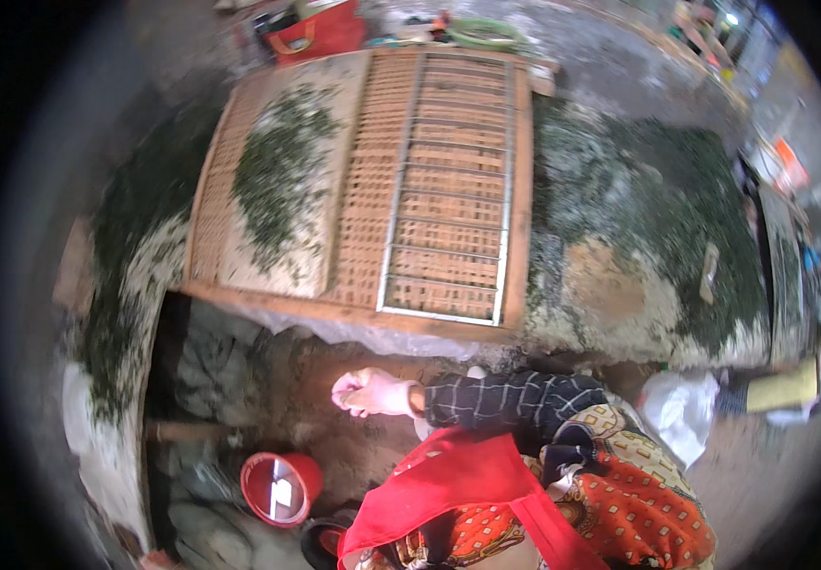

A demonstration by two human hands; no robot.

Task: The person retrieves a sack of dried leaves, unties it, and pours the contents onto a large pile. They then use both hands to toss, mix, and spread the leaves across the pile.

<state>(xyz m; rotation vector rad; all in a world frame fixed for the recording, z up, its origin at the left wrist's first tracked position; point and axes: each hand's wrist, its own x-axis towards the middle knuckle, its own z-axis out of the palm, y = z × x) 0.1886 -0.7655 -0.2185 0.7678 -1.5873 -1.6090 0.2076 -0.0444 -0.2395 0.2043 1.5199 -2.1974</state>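
My right hand (pixel 373 392), in a pink glove below a dark checked sleeve, is in front of my body with its fingers curled in. Nothing shows between the fingers, though the palm is hidden. My left hand is out of view. Beyond the right hand lies a woven bamboo panel in a wooden frame (pixel 353 178). On its left part rests a pale board (pixel 314 267) with a heap of dark green leafy bits (pixel 282 171). A narrow metal frame with crossbars (pixel 506 206) lies on its right part. Plastic sheeting (pixel 382 340) hangs under the near edge.
Dark green bits cover the ledges left (pixel 147 185) and right (pixel 702 185). A red bucket (pixel 250 488) stands low at left, beside a dark container (pixel 321 538). A red bag (pixel 332 32) and green basket (pixel 485 34) are behind the panel. A white plastic bag (pixel 681 413) lies at right.
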